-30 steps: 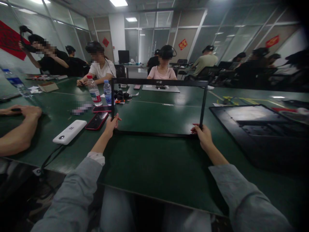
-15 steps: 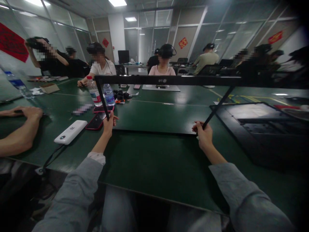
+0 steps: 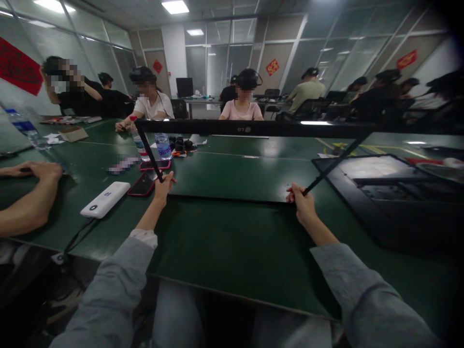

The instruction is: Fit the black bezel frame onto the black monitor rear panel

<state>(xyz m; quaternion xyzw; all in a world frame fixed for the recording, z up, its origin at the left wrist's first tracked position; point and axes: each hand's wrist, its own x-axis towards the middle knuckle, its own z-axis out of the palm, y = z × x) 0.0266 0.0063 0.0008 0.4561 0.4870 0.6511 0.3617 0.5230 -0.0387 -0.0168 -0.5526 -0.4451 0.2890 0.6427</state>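
Note:
A thin black monitor bezel frame (image 3: 253, 128) is held up over the green table (image 3: 232, 241), tilted toward me, its logo bar nearest the camera and upside down. My left hand (image 3: 162, 186) grips the frame's left side strip near its lower end. My right hand (image 3: 302, 203) grips the right side strip near its lower end. The frame's far edge rests near the table between my hands.
A black monitor back panel (image 3: 384, 193) lies at the right. A white power bank (image 3: 105, 199) with cable, two phones (image 3: 145, 183) and water bottles (image 3: 163, 145) sit at the left. A neighbour's arm (image 3: 25, 203) rests at far left. Several people with headsets sit across the table.
The frame stood upright on the table a second ago; it has tipped toward me, its top bar now closer and wider in view. Both hands kept their grip.

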